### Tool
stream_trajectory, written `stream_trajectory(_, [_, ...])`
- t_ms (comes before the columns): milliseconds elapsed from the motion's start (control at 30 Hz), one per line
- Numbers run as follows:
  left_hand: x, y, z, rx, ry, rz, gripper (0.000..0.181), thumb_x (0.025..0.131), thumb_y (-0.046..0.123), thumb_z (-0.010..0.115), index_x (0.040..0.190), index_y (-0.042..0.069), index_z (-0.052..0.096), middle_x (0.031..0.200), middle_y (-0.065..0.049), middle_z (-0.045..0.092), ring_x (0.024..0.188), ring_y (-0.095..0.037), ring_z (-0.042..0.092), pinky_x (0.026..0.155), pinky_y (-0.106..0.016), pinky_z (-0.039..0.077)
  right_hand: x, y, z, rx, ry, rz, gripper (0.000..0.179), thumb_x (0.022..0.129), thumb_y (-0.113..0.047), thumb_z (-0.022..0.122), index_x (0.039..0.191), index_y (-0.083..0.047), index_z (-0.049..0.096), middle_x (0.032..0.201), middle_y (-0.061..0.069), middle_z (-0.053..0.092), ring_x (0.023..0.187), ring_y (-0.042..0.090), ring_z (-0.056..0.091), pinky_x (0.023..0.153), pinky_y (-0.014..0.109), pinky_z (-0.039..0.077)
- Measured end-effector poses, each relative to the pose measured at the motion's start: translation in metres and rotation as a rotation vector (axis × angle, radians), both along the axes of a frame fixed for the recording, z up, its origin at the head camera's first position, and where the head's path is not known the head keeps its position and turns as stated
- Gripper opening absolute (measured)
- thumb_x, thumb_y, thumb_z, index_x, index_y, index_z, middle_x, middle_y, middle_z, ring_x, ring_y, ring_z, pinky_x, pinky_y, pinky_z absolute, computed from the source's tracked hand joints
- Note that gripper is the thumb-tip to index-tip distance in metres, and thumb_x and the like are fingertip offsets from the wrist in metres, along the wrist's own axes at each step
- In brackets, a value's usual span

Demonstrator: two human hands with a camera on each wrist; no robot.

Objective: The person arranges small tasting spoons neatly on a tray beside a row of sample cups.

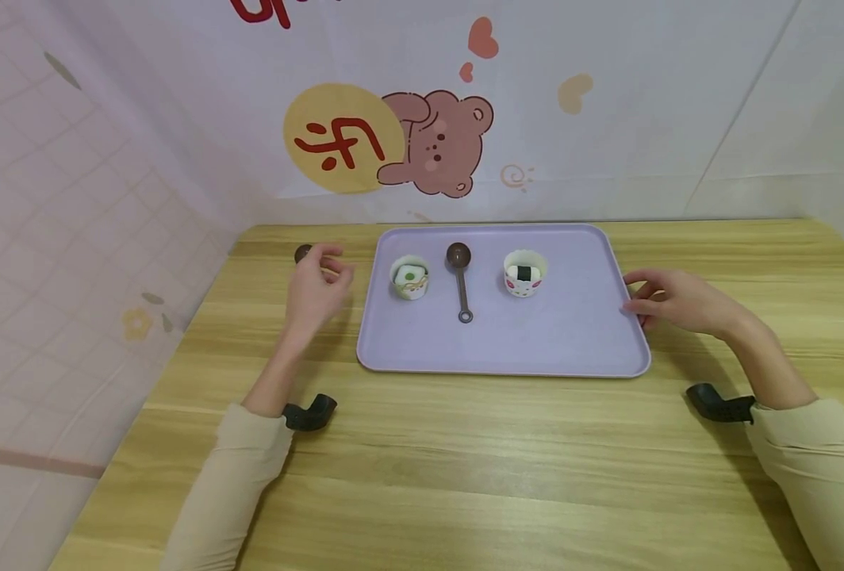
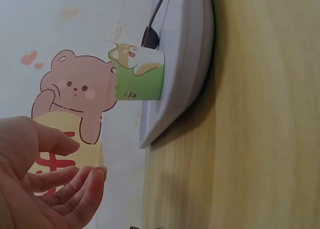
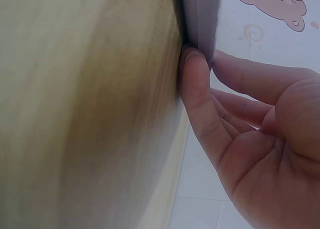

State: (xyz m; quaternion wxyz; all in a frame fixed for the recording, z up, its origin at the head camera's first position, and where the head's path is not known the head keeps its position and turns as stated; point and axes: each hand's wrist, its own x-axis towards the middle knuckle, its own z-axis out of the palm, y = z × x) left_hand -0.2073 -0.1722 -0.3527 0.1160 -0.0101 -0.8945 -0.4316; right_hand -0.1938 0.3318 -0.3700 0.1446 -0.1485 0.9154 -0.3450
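Note:
A lilac tray [image 1: 565,333] lies on the table with two paper cups and a brown measuring spoon [image 1: 462,289] on it. The left cup [image 1: 412,287] holds a white piece with a green spot; its side in the left wrist view is green with a cartoon animal. In the right cup [image 1: 522,287] sits a white piece with a black band, like a rice ball. My right hand [image 1: 686,301] pinches the tray's right rim, one finger [image 3: 195,79] beneath it. Left of the tray, my left hand [image 1: 316,289] hovers with loosely bent fingers, holding nothing.
A dark brown round thing [image 1: 302,252] shows partly behind the left hand; its kind is hidden. Bare wooden table [image 1: 493,452] spreads in front of the tray. A printed wall cloth [image 1: 608,143] with a cartoon bear [image 1: 442,147] stands right behind the table.

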Motion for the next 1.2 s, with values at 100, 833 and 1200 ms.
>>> stream_trajectory(100, [0.001,-0.004,-0.001,0.002,-0.018,0.016,0.036,0.094,0.010,0.061,0.128,-0.002,0.059,0.103,-0.020,0.067,0.088,-0.033,0.065,0.075,-0.034,0.050,0.000,0.000,0.000,0.004,-0.006,0.001,0.045,0.099,-0.008,0.064,0.135,0.014,0.047,0.101,0.020,0.070,0.071,0.017,0.068,0.068,0.028,0.055])
stream_trajectory(833, [-0.003,-0.048,-0.007,0.035,-0.116,0.108,0.042,0.097,0.011,0.062,0.134,-0.006,0.051,0.118,-0.023,0.061,0.107,-0.037,0.064,0.078,-0.030,0.050,0.002,-0.002,0.001,0.005,-0.014,-0.005,0.044,0.100,-0.008,0.063,0.135,0.013,0.048,0.102,0.018,0.070,0.072,0.017,0.068,0.069,0.028,0.055])
stream_trajectory(1200, [-0.006,-0.057,-0.009,0.035,-0.175,0.136,0.052,0.095,0.013,0.063,0.141,-0.005,0.046,0.123,-0.024,0.060,0.113,-0.038,0.062,0.084,-0.034,0.051,0.002,-0.002,0.002,0.006,-0.007,0.000,0.043,0.100,-0.007,0.063,0.134,0.013,0.048,0.101,0.019,0.071,0.071,0.017,0.068,0.069,0.028,0.055])
